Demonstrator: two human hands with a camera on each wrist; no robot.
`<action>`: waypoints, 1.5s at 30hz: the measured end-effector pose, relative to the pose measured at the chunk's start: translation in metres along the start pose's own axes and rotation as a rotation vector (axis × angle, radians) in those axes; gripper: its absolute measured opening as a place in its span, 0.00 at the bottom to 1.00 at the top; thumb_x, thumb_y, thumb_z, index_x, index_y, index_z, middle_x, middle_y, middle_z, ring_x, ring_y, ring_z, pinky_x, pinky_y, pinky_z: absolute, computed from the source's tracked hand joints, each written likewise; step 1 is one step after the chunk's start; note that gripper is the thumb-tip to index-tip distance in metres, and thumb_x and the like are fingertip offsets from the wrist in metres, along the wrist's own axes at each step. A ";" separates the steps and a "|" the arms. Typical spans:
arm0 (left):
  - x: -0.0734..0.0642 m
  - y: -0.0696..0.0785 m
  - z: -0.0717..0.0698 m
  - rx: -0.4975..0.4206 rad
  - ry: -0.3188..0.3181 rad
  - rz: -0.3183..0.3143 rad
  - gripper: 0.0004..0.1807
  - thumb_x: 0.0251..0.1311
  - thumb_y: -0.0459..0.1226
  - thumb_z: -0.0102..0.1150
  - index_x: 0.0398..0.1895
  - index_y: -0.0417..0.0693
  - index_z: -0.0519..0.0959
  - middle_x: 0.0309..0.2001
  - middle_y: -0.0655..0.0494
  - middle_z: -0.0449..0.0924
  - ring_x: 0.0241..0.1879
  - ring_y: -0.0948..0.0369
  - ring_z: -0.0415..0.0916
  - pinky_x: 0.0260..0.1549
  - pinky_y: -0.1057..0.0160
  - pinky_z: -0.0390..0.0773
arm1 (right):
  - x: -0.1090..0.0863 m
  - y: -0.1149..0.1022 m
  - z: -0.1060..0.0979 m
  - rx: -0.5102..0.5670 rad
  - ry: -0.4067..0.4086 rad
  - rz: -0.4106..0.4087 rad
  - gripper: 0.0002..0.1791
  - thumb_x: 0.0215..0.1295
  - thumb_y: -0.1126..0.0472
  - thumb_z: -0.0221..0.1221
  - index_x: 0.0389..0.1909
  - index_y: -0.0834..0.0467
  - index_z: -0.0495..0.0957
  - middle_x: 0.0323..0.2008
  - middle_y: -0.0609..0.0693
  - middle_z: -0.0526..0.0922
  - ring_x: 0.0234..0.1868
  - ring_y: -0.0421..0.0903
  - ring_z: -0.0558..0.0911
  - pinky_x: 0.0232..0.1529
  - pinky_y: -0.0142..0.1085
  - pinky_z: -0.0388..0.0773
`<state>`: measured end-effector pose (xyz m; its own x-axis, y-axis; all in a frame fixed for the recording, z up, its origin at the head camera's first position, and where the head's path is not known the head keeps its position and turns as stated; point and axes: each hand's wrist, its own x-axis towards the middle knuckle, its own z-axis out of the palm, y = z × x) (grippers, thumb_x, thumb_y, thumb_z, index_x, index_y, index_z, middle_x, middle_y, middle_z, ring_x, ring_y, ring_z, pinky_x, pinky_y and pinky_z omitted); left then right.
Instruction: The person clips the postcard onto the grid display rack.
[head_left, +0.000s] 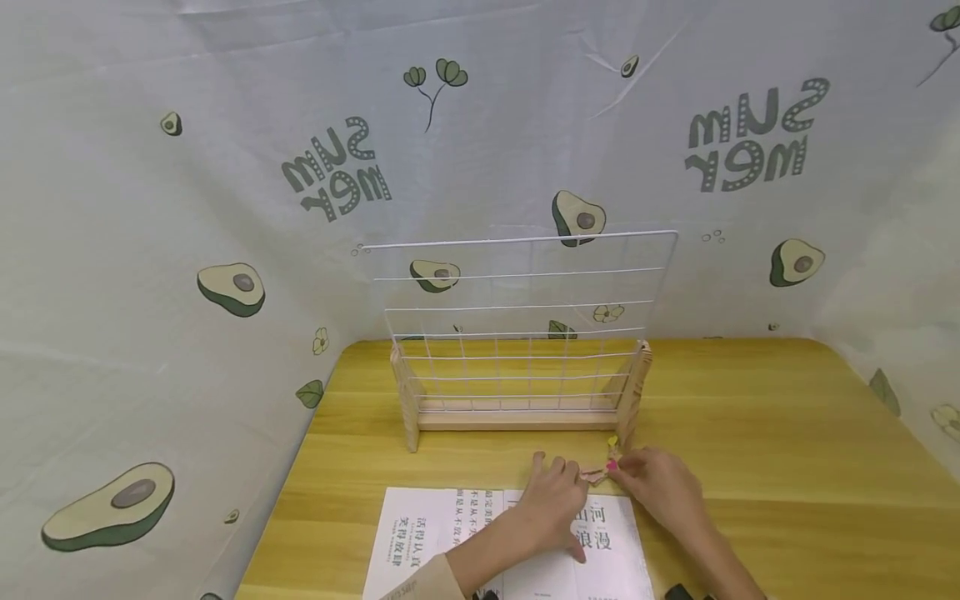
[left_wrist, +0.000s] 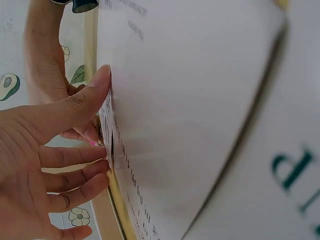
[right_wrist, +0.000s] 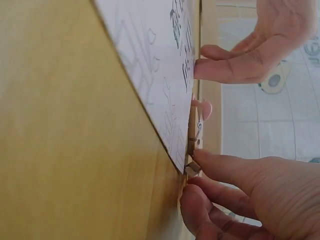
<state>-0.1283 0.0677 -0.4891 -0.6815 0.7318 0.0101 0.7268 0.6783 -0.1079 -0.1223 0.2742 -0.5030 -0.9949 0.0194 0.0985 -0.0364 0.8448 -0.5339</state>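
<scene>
My right hand pinches a small wooden clothespin between thumb and fingers, at the far right corner of the printed paper. A pink heart shows at those fingertips. Just beyond lies another small piece with a yellow heart. In the right wrist view, a metal spring shows between the two hands, beside a pink decoration. My left hand reaches over the paper with its fingers fairly straight, fingertips touching near the paper's far edge. What lies under its palm is hidden.
Behind the hands stands a white wire grid rack on a wooden base. The paper, with dark printed characters, lies on the wood-grain table. A pale curtain with avocado prints surrounds the table.
</scene>
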 end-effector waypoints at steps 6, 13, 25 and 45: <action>0.001 -0.003 0.002 -0.063 -0.010 -0.012 0.50 0.24 0.69 0.81 0.55 0.56 0.80 0.51 0.63 0.81 0.52 0.65 0.75 0.65 0.52 0.71 | 0.000 0.000 0.003 0.023 -0.017 0.026 0.11 0.63 0.56 0.71 0.36 0.61 0.87 0.33 0.53 0.89 0.28 0.42 0.82 0.27 0.34 0.77; -0.002 -0.010 0.002 -0.219 0.048 -0.046 0.39 0.34 0.58 0.84 0.51 0.57 0.80 0.42 0.67 0.78 0.43 0.69 0.71 0.61 0.55 0.69 | -0.001 0.002 -0.001 0.046 -0.017 0.062 0.13 0.66 0.56 0.67 0.43 0.62 0.83 0.34 0.51 0.89 0.26 0.40 0.79 0.25 0.33 0.74; -0.007 -0.025 0.000 -0.743 0.073 -0.112 0.17 0.56 0.34 0.74 0.49 0.48 0.85 0.42 0.60 0.82 0.35 0.75 0.74 0.46 0.71 0.78 | -0.004 0.006 -0.005 0.135 -0.054 0.109 0.15 0.68 0.54 0.68 0.44 0.63 0.82 0.38 0.53 0.89 0.32 0.41 0.81 0.31 0.33 0.74; -0.023 -0.062 0.001 -1.283 0.179 -0.232 0.06 0.62 0.29 0.69 0.39 0.44 0.90 0.35 0.57 0.89 0.26 0.68 0.83 0.33 0.74 0.77 | -0.006 0.001 -0.010 0.326 -0.066 0.192 0.18 0.64 0.51 0.71 0.48 0.59 0.88 0.40 0.54 0.89 0.27 0.36 0.73 0.24 0.30 0.69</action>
<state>-0.1578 0.0087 -0.4841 -0.8519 0.5220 0.0419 0.2272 0.2963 0.9277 -0.1152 0.2802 -0.4955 -0.9901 0.1171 -0.0774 0.1335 0.6141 -0.7778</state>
